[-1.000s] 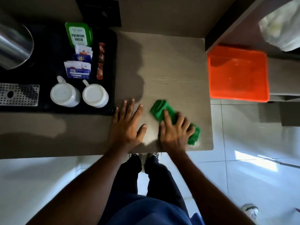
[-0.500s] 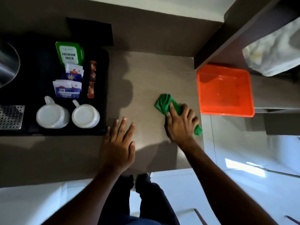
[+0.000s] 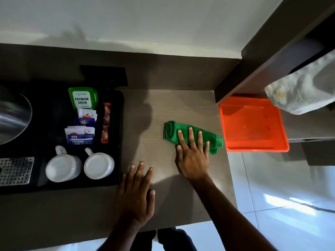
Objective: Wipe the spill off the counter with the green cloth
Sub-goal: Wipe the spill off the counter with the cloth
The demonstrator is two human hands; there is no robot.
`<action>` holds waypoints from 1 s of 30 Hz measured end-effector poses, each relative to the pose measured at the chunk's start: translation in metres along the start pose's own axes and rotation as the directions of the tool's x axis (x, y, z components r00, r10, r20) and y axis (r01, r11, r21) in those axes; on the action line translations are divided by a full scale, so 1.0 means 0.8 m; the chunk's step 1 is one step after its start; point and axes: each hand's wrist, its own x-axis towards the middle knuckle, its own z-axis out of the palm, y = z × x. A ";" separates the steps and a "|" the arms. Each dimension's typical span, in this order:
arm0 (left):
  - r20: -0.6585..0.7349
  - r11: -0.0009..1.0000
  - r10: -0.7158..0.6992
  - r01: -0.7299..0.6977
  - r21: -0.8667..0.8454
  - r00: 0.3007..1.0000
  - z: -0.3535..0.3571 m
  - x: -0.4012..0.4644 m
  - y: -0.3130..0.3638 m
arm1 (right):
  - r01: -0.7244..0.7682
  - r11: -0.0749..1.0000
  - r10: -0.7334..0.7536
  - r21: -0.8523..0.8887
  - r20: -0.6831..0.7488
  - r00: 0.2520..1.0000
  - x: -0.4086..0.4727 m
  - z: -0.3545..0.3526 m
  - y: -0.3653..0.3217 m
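Observation:
The green cloth (image 3: 170,130) lies folded on the wood-grain counter (image 3: 181,105), near its right edge. My right hand (image 3: 193,153) presses flat on the cloth's right half, fingers spread and pointing away from me. My left hand (image 3: 137,192) rests flat on the counter nearer the front edge, fingers apart, holding nothing. I cannot make out any spill on the counter surface.
A black tray (image 3: 54,186) at the left holds two upturned white cups (image 3: 63,165), tea and coffee sachets (image 3: 82,98) and a metal kettle (image 3: 12,116). An orange bin (image 3: 253,124) sits just beyond the counter's right edge. A whitish cloth (image 3: 301,89) hangs at the upper right.
My right hand has pushed the green cloth away from the front edge toward the counter's middle right. My left hand has stayed flat near the front edge. The camera tilted up.

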 end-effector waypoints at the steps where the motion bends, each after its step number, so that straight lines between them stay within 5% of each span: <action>1: 0.004 1.000 -0.004 0.004 -0.006 1.000 0.000 -0.001 0.000 | -0.021 1.000 0.021 0.015 0.022 1.000 0.013 -0.005 0.000; 6: 0.020 0.999 -0.029 0.030 -0.043 0.999 -0.007 0.001 0.004 | 0.043 0.996 -0.047 0.083 0.049 0.998 0.107 -0.036 -0.036; 11: 0.029 0.998 -0.025 0.027 -0.053 0.999 -0.014 0.000 0.010 | 0.247 0.969 -0.244 -0.021 0.082 0.966 0.089 -0.026 -0.028; 18: 0.044 0.996 -0.029 0.033 -0.088 0.999 -0.013 0.002 0.009 | -0.054 0.994 0.051 0.093 0.037 0.998 0.143 -0.055 0.036; 25: 0.065 1.000 -0.009 0.010 -0.009 0.998 -0.012 0.000 0.006 | 0.131 0.991 -0.131 -0.014 0.008 0.991 -0.134 -0.003 0.049; 30: 0.083 0.999 -0.010 0.014 -0.050 0.997 -0.022 0.002 0.010 | 0.197 0.973 -0.171 -0.119 0.193 0.966 -0.229 0.013 0.054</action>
